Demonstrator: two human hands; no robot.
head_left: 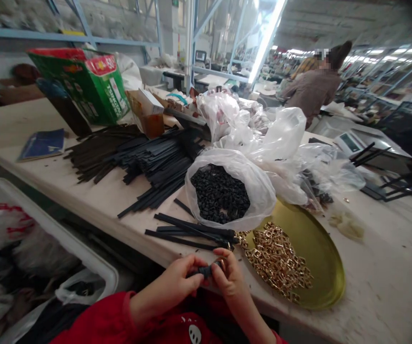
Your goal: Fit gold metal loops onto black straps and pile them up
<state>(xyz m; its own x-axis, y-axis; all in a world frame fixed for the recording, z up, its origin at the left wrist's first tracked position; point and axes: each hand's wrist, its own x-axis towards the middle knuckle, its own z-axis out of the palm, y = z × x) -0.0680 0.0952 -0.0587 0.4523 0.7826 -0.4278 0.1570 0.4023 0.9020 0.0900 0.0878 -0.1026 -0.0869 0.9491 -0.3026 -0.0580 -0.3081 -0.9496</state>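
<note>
Close to the table's front edge, my left hand point(182, 279) and my right hand point(230, 276) meet around a dark strap point(204, 271). Fingers of both hands are closed on it, and much of it is hidden. A small gold glint shows by my right fingertips; its shape is too small to tell. Just beyond lie several black straps point(184, 234), with gold buckles at their right ends. On a gold tray point(320, 267) to the right is a heap of gold buckles point(279, 258). Behind the hands, an open plastic bag point(259, 200) holds many small black loops point(220, 193).
Bundles of dark straps point(156, 160) cover the table's left middle. Behind stand a green box point(94, 91), a small cardboard box point(146, 114) and clear bags point(285, 134). A blue booklet point(44, 144) lies left. A white bin point(94, 251) stands lower left. Another person point(311, 91) is at the back.
</note>
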